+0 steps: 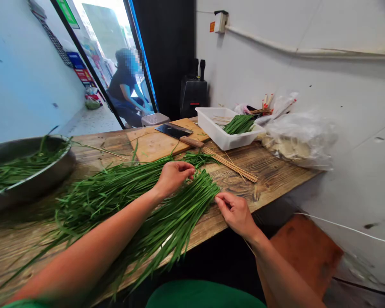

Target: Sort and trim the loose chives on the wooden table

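Note:
Two piles of long green garlic chives lie on the wooden table, their trimmed ends toward the right. My left hand (175,177) is closed in a pinch over the cut ends, between the rear pile (115,184) and the front pile (176,218). What its fingertips hold, if anything, is too small to make out. At the right tip of the front pile, my right hand (235,211) is closed with thumb and forefinger together. A thin bamboo skewer (249,246) shows below that hand, mostly hidden by it. The front pile's leaves hang over the table edge.
Behind the chives lie a cutting board (147,143), a cleaver (170,131) and loose bamboo skewers (232,164). A white plastic tub (224,139) holds chives beside a plastic bag (301,141). A metal pan (64,158) stands left. Beyond the glass, a person (123,90) crouches.

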The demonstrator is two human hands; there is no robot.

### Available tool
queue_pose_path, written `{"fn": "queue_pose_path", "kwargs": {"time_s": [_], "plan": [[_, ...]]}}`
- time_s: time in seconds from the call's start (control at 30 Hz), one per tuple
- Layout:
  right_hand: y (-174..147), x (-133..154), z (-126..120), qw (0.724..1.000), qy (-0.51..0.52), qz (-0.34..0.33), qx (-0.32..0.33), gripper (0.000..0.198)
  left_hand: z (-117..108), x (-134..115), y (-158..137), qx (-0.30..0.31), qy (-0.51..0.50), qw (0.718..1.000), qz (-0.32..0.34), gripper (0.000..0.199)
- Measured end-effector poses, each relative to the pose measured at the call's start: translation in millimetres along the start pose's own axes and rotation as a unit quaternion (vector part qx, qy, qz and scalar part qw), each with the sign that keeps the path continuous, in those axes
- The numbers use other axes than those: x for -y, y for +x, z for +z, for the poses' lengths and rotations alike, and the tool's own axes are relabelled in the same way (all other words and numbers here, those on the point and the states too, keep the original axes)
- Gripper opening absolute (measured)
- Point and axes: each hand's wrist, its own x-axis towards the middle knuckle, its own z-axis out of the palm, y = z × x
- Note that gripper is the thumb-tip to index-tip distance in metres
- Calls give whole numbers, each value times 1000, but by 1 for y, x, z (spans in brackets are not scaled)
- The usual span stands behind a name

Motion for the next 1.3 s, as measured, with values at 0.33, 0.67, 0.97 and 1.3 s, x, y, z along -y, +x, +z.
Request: {"fn": "queue_pose_path", "kwargs": {"time_s": [0.33,0.67,0.97,1.3], "plan": [[1,0,-1,1000,3,1,7,18,2,-5,-2,11,-17,1000,5,21],[1,0,0,1000,5,-5,4,18,4,-7,-3,17,-24,999,13,21],[1,-1,0,1000,-4,-5,10,19,3,-9,-5,9,-10,1000,25,18],[-1,-2,2,1000,3,7,-8,20,-10,-19,-13,96,67,991,71,32]]}}
